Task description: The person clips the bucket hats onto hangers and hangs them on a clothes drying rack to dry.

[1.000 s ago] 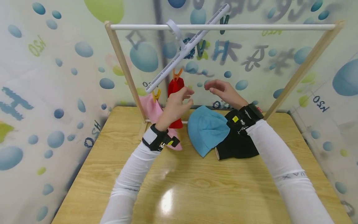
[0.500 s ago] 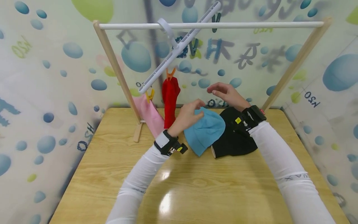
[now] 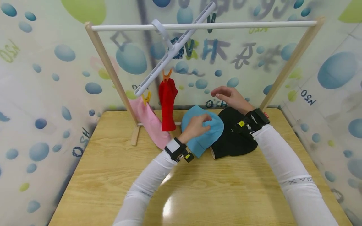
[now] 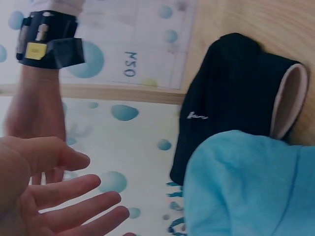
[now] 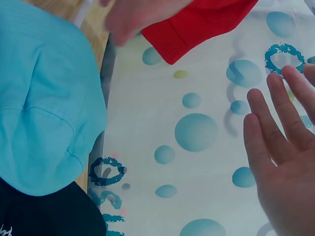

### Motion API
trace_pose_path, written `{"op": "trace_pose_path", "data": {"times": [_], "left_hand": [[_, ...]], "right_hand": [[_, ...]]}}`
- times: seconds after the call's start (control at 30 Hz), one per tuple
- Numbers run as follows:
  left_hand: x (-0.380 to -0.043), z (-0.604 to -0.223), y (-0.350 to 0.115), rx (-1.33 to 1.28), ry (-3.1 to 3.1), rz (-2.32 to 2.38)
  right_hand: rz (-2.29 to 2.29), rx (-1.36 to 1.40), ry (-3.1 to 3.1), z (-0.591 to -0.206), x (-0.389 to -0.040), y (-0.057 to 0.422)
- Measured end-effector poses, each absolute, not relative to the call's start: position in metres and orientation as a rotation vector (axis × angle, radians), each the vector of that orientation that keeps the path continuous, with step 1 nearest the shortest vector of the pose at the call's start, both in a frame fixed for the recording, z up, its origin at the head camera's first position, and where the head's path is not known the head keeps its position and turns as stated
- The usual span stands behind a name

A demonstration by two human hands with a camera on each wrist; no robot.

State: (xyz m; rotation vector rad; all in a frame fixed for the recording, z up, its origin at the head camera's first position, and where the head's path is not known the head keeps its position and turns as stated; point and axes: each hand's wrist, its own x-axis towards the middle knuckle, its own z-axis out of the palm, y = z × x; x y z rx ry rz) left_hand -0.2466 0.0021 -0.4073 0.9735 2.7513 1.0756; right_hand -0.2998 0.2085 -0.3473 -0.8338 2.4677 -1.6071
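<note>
In the head view my left hand (image 3: 196, 128) is over the light blue hat (image 3: 216, 128), fingers loosely bent and holding nothing. The left wrist view shows that hand (image 4: 69, 201) with fingers spread, beside the hat's crown. My right hand (image 3: 229, 96) hovers behind the black hat (image 3: 234, 141), its fingers relaxed and straight in the right wrist view, with nothing in them. Both hats lie on the table, the blue one overlapping the black one. A red cloth item (image 3: 168, 105) hangs from an orange clip (image 3: 167, 75), and a pink cloth item (image 3: 152, 124) from a yellow clip (image 3: 146, 98).
A white hanger (image 3: 172, 51) hooks over the white rod (image 3: 226, 25) of a wooden-legged rack, slanting across it with the clips at its lower left end. The rack stands at the back of the wooden table (image 3: 220, 188), before a patterned wall.
My left hand has moved right and down, away from the red cloth item to over the blue hat. My right hand stays nearly in place. The head view has shifted right.
</note>
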Motion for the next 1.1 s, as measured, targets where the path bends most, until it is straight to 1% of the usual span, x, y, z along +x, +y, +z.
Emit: {"op": "trace_pose_path", "data": {"times": [0.4, 0.5, 0.67, 0.77, 0.93, 1.1], "left_hand": [[-0.257, -0.455, 0.023, 0.852, 2.623, 1.06], [-0.263, -0.471, 0.027, 0.871, 2.581, 1.038], [-0.262, -0.489, 0.03, 0.86, 2.556, 0.921], [-0.257, -0.491, 0.033, 0.847, 2.6, 0.808], [-0.251, -0.492, 0.039, 0.852, 2.659, 0.695], [-0.245, -0.488, 0.043, 0.746, 2.703, 0.645]], "right_hand": [[-1.614, -0.8, 2.472, -0.357, -0.298, 0.219], [-1.634, -0.776, 2.463, -0.358, -0.297, 0.221], [-1.649, -0.758, 2.447, -0.359, -0.295, 0.224], [-1.631, -0.743, 2.462, -0.357, -0.291, 0.226], [-1.601, -0.73, 2.482, -0.345, -0.273, 0.227], [-1.598, -0.731, 2.485, -0.339, -0.264, 0.228]]}}
